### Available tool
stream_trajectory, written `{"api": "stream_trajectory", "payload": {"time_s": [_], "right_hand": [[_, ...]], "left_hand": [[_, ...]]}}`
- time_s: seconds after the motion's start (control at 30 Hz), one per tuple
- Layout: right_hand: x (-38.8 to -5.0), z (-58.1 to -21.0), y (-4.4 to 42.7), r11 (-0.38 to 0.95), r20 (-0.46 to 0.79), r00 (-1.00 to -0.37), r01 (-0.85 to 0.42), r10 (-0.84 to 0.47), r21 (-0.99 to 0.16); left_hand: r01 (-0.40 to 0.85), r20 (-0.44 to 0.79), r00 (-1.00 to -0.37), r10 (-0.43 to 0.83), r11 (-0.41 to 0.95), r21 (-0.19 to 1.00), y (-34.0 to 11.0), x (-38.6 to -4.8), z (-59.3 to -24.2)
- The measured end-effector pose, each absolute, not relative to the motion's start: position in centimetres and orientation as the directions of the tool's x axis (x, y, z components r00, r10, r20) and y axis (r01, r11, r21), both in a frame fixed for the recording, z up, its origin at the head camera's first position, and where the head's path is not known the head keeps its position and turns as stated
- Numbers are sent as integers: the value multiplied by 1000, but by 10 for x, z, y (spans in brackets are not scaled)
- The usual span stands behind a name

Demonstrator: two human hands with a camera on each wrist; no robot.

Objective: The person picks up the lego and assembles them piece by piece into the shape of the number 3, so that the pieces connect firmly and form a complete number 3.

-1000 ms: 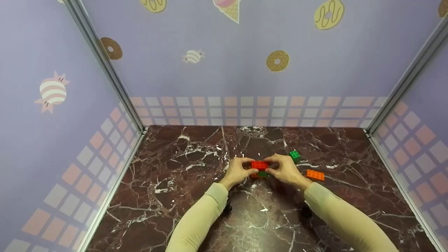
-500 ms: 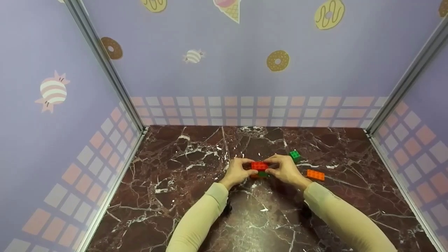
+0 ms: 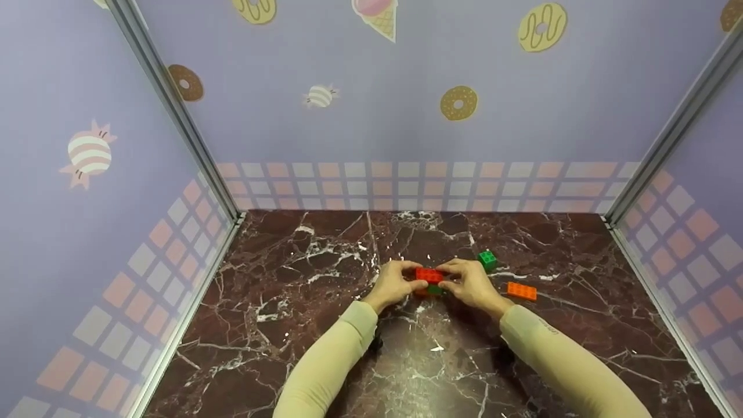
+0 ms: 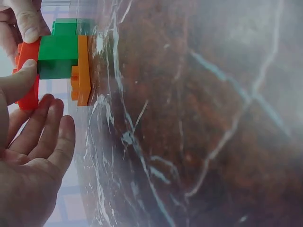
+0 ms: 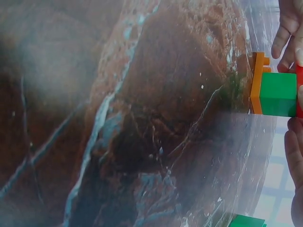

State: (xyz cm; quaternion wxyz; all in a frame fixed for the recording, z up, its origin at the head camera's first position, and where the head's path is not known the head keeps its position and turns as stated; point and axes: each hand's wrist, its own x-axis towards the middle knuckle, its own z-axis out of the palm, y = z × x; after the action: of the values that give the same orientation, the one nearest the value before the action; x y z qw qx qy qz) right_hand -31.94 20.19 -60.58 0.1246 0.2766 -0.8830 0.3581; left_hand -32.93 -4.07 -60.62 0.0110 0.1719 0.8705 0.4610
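A red brick (image 3: 429, 275) is pinched at its left end by my left hand (image 3: 393, 284) and at its right end by my right hand (image 3: 473, 283). Below it, a green block (image 4: 57, 53) sits on a flat orange brick (image 4: 84, 71), which rests on the table. Seen from the left wrist, red touches the green block's top, and the left thumb lies on the red brick's near side. In the right wrist view the green block (image 5: 278, 93) covers only part of the orange brick (image 5: 257, 84).
Behind the right hand stands a separate green brick (image 3: 487, 260). A loose orange brick (image 3: 522, 291) lies to the right of that hand on the dark marbled table (image 3: 278, 360). Patterned walls (image 3: 371, 128) enclose the table at the back and both sides.
The head view has shifted very slightly. Both hands keep their hold on the red brick, and the bricks stay in place.
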Motion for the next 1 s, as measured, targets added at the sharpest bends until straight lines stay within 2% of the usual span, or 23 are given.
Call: {"api": "stream_trajectory", "payload": {"time_s": [0.4,0.6,1.0], "right_hand": [[-317,-605,201,553,391,-837,-547,-383,-628],[-316,-604,201,563,384,-851,-526,-359,-638],[-314,-603,201,495,337,-875,-476,-347,-727]], "left_hand": [[273,152,-947,283,463,843,-39,-329,-607],[261,133,-951,278,499,827,-38,-330,-606],[274,133,-950,282,551,788,-38,-331,-602]]}}
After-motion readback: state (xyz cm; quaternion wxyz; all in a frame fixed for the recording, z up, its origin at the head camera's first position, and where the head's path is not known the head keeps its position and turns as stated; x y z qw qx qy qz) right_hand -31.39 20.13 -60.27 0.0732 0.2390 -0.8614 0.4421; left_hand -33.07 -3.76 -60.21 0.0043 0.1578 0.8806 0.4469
